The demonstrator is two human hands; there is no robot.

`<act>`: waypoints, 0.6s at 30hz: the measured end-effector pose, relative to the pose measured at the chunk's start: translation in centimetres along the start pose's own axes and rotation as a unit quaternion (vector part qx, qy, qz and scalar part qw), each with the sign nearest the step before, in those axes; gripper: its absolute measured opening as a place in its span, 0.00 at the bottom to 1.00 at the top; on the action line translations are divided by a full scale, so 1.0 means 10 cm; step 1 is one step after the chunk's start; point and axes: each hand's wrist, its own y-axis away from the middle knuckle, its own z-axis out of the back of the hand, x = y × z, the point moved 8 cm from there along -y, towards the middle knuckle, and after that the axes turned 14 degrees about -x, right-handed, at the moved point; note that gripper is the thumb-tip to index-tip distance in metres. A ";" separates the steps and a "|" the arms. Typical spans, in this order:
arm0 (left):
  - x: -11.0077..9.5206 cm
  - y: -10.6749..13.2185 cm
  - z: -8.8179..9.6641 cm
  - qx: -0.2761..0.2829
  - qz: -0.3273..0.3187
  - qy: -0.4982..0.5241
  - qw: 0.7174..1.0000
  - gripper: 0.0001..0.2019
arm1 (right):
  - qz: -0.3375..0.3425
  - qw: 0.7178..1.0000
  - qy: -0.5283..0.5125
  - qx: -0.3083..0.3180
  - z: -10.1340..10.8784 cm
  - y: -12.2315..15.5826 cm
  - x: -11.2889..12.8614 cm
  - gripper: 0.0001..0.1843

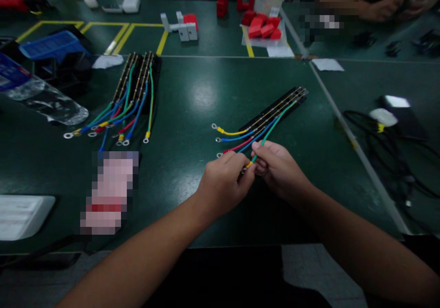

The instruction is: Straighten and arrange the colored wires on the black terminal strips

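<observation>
A green wire point(275, 125) with a yellow-sleeved ring terminal runs from a long black terminal strip point(268, 115) on the bench. My left hand point(225, 179) pinches the wire's terminal end. Just behind it, my right hand point(280, 166) grips the same wire between thumb and fingers. Beside my hands, a yellow wire point(235, 133), a blue wire point(237, 137) and a red wire point(240, 146) fan out from the strip, ring terminals at their ends. Another blue wire is partly hidden by my fingers.
Two wired strips point(137, 81) lie at the left, near a plastic bottle point(48, 99) and a blue tray point(51, 46). Red parts point(264, 26) sit at the back. Black cables point(378, 147) lie at the right; a co-worker's hands point(388, 9) are beyond.
</observation>
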 end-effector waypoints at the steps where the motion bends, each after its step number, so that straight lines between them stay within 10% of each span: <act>1: 0.00 0.00 0.00 0.002 0.000 0.002 1.000 0.09 | -0.001 1.000 -0.001 0.002 0.00 0.00 0.00 0.15; 18: -0.02 0.00 0.00 0.000 -0.018 -0.006 1.000 0.11 | -0.002 1.000 -0.008 0.004 -0.02 -0.01 0.00 0.15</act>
